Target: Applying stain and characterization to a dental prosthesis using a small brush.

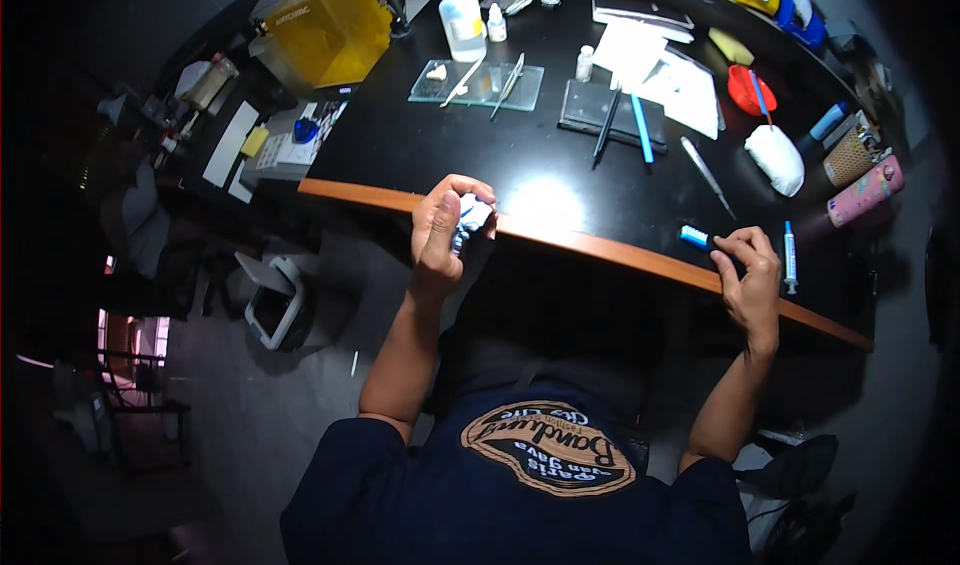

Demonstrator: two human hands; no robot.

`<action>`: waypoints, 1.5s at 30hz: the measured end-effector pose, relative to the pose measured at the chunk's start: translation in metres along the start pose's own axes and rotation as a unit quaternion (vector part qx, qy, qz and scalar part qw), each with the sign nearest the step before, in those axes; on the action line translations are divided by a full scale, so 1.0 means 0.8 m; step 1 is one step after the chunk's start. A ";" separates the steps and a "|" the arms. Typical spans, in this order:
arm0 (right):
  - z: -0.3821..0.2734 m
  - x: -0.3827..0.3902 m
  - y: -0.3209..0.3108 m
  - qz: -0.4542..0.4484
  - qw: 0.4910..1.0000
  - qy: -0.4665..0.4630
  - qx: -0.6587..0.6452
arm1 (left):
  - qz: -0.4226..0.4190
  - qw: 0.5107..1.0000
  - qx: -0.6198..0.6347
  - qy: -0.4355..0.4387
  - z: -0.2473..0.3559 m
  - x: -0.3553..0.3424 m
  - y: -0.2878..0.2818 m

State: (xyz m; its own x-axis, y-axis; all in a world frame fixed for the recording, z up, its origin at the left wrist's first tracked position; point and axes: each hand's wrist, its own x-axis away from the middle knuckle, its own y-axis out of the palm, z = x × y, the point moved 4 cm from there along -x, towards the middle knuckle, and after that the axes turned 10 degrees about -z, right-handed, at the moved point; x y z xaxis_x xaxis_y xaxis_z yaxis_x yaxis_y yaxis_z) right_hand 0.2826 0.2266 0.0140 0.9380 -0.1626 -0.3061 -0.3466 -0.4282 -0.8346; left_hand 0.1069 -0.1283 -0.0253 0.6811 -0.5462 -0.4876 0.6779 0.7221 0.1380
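My left hand, raised at the table's front edge, is closed around a crumpled-looking white lump with bluish shading. Its exact kind cannot be made out. Over the right part of the black tabletop, my right hand has thumb and fingertips drawn together at the end of a small blue-and-white brush-like piece. To the right of that hand lies a blue-tipped syringe. A slim pointed metal tool rests on the table beyond it.
A glass slab bearing thin tools lies at the back left, behind it a clear liquid bottle. White papers, a black flat case, a white wrapped bundle, a red bowl and a pink flowered cylinder stand around.
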 end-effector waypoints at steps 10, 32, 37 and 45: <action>-0.148 0.025 0.075 0.038 0.965 -0.209 -0.154 | 0.074 0.972 -0.222 0.007 0.003 0.101 -0.020; -0.208 0.046 0.344 -0.021 0.904 -0.199 -0.378 | 0.165 0.953 -0.243 -0.079 -0.069 0.190 -0.066; -0.193 0.043 0.327 -0.028 0.917 -0.139 -0.372 | 0.117 0.951 -0.276 -0.074 -0.071 0.193 -0.069; -0.187 0.051 0.337 -0.034 0.913 -0.130 -0.384 | 0.125 0.949 -0.282 -0.063 -0.075 0.190 -0.063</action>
State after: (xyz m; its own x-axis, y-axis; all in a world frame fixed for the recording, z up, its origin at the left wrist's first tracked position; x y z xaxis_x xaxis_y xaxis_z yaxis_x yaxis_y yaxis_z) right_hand 0.2266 -0.0286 -0.1547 0.8921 0.0605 -0.4477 -0.0956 -0.9433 -0.3179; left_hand 0.1601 -0.2223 -0.1580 0.8524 -0.3492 -0.3892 0.2591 0.9286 -0.2657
